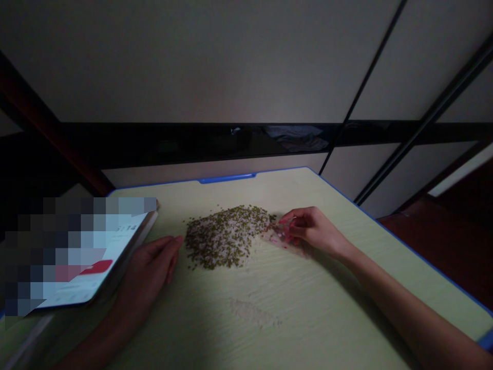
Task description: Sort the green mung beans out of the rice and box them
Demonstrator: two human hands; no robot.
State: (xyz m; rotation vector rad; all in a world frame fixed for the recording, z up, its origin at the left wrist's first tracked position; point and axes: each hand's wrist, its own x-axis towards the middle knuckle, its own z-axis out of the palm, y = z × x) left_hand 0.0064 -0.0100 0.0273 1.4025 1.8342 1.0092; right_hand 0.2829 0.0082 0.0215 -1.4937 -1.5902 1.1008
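Observation:
A spread heap of small green beans mixed with white grains [227, 236] lies on the pale table [331, 308]. Just left of the heap rests my left hand [152, 264], its fingers curled and pressed together, with nothing visible in them. On the heap's right side my right hand [314, 228] bends its fingers over a small clear plastic bag [287, 241] with red marks. The fingers appear closed on the bag; its contents are hard to make out. Closer to me, a thin scatter of white grains [254, 313] lies apart from the heap.
A lit tablet [102, 275], partly blurred out, leans at the left, close to my left forearm. The table has a blue edge with a blue handle [228, 178] at the back. Behind it stand pale cabinet panels [200, 67] with a dark band.

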